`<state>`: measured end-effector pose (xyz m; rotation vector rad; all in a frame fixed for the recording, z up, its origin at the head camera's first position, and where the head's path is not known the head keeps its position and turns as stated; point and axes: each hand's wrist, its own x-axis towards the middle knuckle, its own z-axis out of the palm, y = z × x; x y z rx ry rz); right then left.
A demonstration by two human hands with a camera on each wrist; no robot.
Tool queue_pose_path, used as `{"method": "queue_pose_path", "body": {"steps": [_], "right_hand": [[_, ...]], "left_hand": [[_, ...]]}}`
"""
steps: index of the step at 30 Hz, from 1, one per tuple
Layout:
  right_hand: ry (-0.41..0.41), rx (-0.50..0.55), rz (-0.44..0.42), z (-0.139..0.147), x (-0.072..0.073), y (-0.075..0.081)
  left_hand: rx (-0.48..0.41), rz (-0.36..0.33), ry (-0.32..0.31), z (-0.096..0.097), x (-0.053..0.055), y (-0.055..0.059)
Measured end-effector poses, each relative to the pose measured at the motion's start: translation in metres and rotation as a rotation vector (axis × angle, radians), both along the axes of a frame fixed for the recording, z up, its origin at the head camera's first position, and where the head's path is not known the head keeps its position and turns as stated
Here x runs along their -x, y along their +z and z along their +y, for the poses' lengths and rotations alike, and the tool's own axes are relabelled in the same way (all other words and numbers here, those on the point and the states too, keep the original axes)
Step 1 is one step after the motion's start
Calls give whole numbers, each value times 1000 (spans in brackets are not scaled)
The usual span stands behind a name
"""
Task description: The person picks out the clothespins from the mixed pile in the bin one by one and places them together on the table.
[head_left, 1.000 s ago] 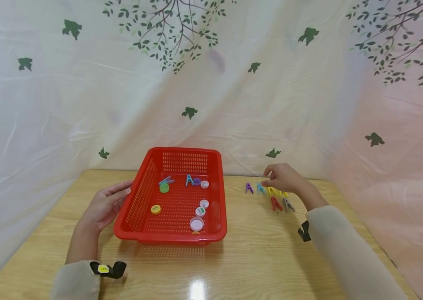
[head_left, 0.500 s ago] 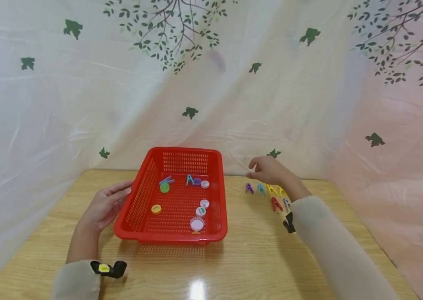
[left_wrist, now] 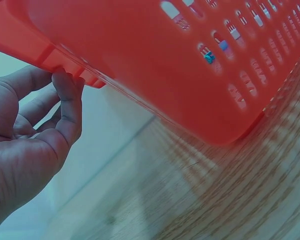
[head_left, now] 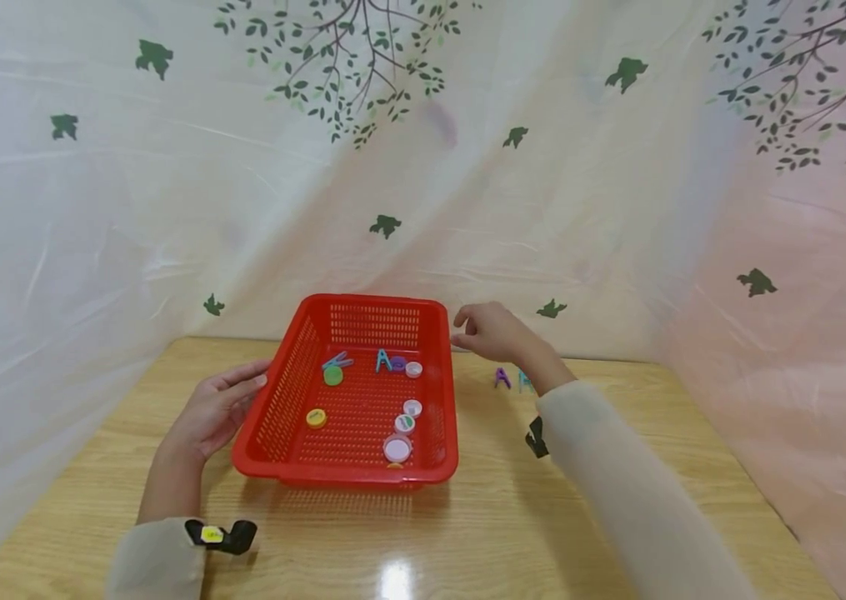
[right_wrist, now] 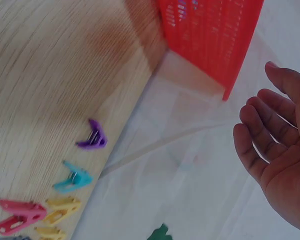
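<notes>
A red plastic basket point(head_left: 362, 477) with slotted walls stands on the table. My left hand point(head_left: 214, 414) holds its left rim; in the left wrist view the thumb and fingertips point(left_wrist: 65, 80) meet at the rim's underside. My right hand point(head_left: 498, 333) hovers just beside the basket's right rear corner, its fingers loosely bent and nothing in them. Inside the basket lie blue clothespins point(head_left: 383, 360), a green bottle cap point(head_left: 333, 376), a yellow cap point(head_left: 316, 418), a purple cap point(head_left: 397, 364) and several white caps point(head_left: 397, 449).
Right of the basket, a purple clothespin point(right_wrist: 94, 136) and a blue one point(right_wrist: 74, 178) lie near the back edge of the wooden table point(head_left: 513, 517). Yellow clothespins point(right_wrist: 62, 209) and a red one point(right_wrist: 21, 216) lie beyond them. A leaf-patterned sheet point(head_left: 580, 208) hangs behind.
My right hand has moved left, from above the row of clothespins to the basket's right rear corner. The left hand and the basket have stayed in place.
</notes>
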<state>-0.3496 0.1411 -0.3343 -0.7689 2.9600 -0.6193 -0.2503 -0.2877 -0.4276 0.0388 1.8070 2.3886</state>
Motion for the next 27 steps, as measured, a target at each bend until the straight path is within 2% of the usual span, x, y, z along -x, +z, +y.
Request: {"method": "queue_pose_path", "body": {"steps": [8,12,20,27], "right_hand": [[65,-14,44,-44,10,-3],[91,-16,40,-61,12,-6],[126,31,40,-80,15,-17],[140,23,-11,-92,21,-33]], "left_hand": [[-3,3,3,0,-1,0],[-7,9,-2,0,-2,0],[31,24,1,0,0,-1],[41,21,12,-1,1,-2]]}}
